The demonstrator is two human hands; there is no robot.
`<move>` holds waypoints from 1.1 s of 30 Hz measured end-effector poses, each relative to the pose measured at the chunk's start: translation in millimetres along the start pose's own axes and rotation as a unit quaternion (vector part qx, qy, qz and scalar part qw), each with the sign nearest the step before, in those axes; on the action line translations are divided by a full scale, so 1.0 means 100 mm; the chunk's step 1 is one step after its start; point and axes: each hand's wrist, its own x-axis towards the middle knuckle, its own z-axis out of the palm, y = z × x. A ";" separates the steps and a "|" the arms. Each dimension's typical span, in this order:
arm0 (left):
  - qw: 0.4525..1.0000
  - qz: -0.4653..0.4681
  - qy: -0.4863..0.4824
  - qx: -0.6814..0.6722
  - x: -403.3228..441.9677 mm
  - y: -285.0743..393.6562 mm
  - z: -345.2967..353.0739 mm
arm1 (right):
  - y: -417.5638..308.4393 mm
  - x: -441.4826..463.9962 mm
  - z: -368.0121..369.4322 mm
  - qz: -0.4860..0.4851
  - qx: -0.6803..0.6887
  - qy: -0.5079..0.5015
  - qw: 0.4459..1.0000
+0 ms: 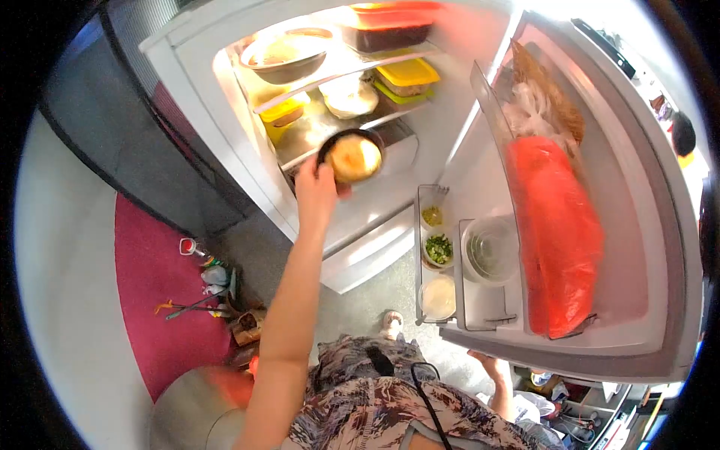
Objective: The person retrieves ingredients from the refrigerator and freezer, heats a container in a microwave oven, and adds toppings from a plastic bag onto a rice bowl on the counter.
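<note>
My left hand (316, 187) grips a small dark bowl (328, 142) by its rim, at the front of the open fridge. Pale yellow, rounded food (355, 157) fills the bowl. Just behind it are the fridge shelf (300, 139) and a clear drawer. My right hand (491, 367) is low on the right, its fingers curled at the edge of the open fridge door (592, 356); the door hides part of them.
Inside the fridge are a large metal bowl (292, 67), yellow-lidded containers (409, 73) and a white plastic bag (351, 99). The door racks hold a red bag (559, 232), a clear round tub (489, 251) and chopped greens (438, 249). A round metal lid (187, 420) is at lower left.
</note>
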 end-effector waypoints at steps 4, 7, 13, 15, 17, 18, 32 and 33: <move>0.992 0.010 0.126 0.025 0.33 0.18 0.11 | 0.42 -0.10 -0.17 0.014 -0.025 -0.008 1.000; 0.987 -0.015 0.154 0.038 0.83 -0.06 -0.06 | 0.61 0.01 -0.19 0.019 -0.085 -0.001 0.996; 0.983 -0.024 0.176 0.038 1.50 -0.63 -0.43 | 0.52 0.12 -0.09 0.072 -0.056 0.068 0.994; 0.939 0.111 0.245 0.215 1.20 -0.76 -0.39 | 0.73 0.04 -0.05 0.052 -0.169 0.061 0.982; 0.943 0.206 0.236 0.111 0.64 -0.61 -0.23 | 0.89 0.00 0.01 0.031 -0.146 0.123 0.981; 0.942 0.221 0.196 0.156 0.41 -0.88 -0.19 | 0.95 0.00 0.05 0.005 -0.116 0.190 0.975; 0.781 -0.323 0.178 -0.505 1.53 -4.18 0.11 | 2.01 0.17 -1.09 0.219 -0.008 0.127 0.967; 0.785 -0.330 0.178 -0.494 1.53 -4.25 0.09 | 1.97 0.07 -1.01 0.216 0.000 0.136 0.967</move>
